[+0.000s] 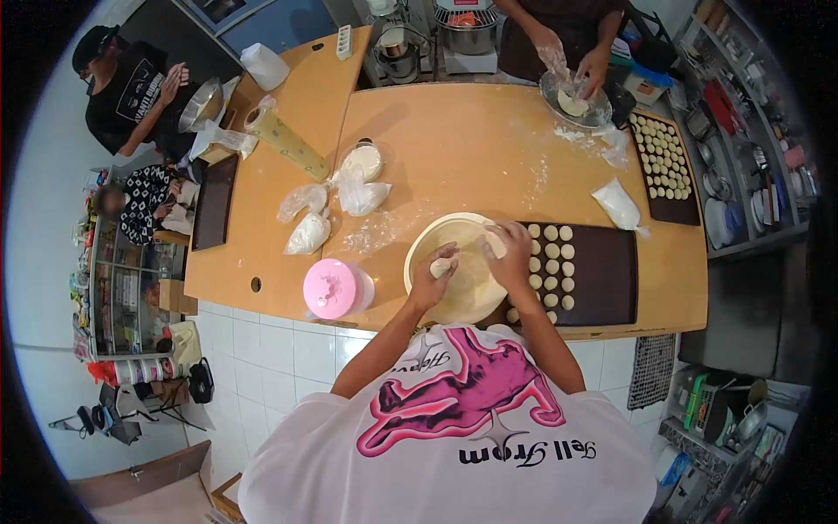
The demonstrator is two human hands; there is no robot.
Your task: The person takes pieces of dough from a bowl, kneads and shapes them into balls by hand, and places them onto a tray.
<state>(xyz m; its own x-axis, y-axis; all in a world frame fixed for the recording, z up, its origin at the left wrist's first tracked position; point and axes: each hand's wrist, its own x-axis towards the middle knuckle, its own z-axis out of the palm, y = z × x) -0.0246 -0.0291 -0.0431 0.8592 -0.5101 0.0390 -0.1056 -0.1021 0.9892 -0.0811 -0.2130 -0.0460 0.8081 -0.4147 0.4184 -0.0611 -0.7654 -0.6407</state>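
A cream-coloured bowl (pixel 463 301) stands at the table's front edge, with pale flour or crumbs inside. Over its left side, my left hand (pixel 434 278) is curled around a small piece of pale dough (pixel 442 266). My right hand (pixel 513 253) is above the bowl's right rim, its fingers bent over something pale that is partly hidden. Directly right of the bowl lies a dark tray (pixel 604 275) with rows of small round dough balls (pixel 552 251) on its left part. A tub with a pink lid (pixel 332 289) stands to the left of the bowl.
Bags of white powder (pixel 309 234) lie behind the pink-lidded tub, and another bag (pixel 617 204) lies behind the tray. Across the table a co-worker's hands (pixel 572 74) work over a metal bowl (pixel 599 113). A second tray (pixel 676 208) holds several dough balls. Two people are at the left.
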